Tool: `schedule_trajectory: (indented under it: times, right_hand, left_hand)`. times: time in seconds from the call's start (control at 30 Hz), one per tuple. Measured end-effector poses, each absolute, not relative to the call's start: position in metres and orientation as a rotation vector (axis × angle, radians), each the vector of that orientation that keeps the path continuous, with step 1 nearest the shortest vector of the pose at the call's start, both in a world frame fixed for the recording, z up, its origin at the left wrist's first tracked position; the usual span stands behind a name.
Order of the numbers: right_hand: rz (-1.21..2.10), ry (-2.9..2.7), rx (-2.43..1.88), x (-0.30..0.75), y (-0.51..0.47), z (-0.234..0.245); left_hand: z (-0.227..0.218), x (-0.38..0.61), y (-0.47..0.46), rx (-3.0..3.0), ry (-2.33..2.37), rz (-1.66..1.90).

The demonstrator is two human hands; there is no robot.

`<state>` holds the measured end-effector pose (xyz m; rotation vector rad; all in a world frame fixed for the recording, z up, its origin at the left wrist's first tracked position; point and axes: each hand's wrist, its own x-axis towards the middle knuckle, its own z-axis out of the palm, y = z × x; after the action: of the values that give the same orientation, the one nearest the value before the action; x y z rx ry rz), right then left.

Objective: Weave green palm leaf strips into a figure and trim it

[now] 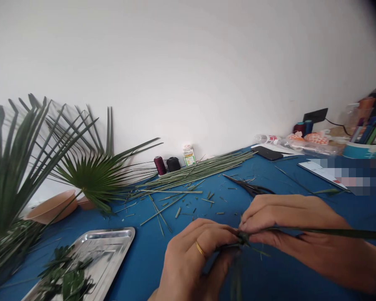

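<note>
My left hand [194, 255], with a gold ring on one finger, is closed in a pinch on a small knot of green palm leaf strips [242, 239] low in the middle of the view. My right hand [282, 219] meets it from the right, fingers pressed together on the same strips. One long leaf strip [338, 232] runs from the knot out to the right edge, across my right wrist. Both hands hover just above the blue table [150, 251].
Black scissors [249, 187] lie just behind my hands. A bundle of cut leaf strips [197, 171] and scattered trimmings lie mid-table. Fan palm leaves [90, 171], a bowl [52, 207] and a metal tray [109, 246] with leaf pieces are at left. Thread spools [166, 165], phone [267, 153], pen cup [362, 148] stand farther back.
</note>
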<state>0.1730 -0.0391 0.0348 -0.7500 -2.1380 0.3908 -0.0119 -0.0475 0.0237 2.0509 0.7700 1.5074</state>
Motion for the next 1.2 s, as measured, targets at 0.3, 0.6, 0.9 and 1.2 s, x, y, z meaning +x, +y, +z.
schedule_trajectory:
  times: [0.3, 0.6, 0.9, 1.2]
  right_hand:
    - [0.515, -1.923, -0.988, 0.161, -0.046, 0.035]
    - [0.685, -2.004, -0.898, 0.176, -0.046, 0.043]
    - [0.803, -1.885, -1.082, 0.164, -0.055, 0.040]
    - [0.650, -1.790, -1.109, 0.156, -0.053, 0.036]
  left_hand:
    - [0.017, -0.018, -0.040, 2.581, 0.629, 1.623]
    - [0.024, -0.026, -0.043, 2.579, 0.559, 1.334]
    - [0.026, -0.023, -0.043, 2.598, 0.651, 1.469]
    - [0.016, -0.024, -0.045, 2.601, 0.569, 1.528]
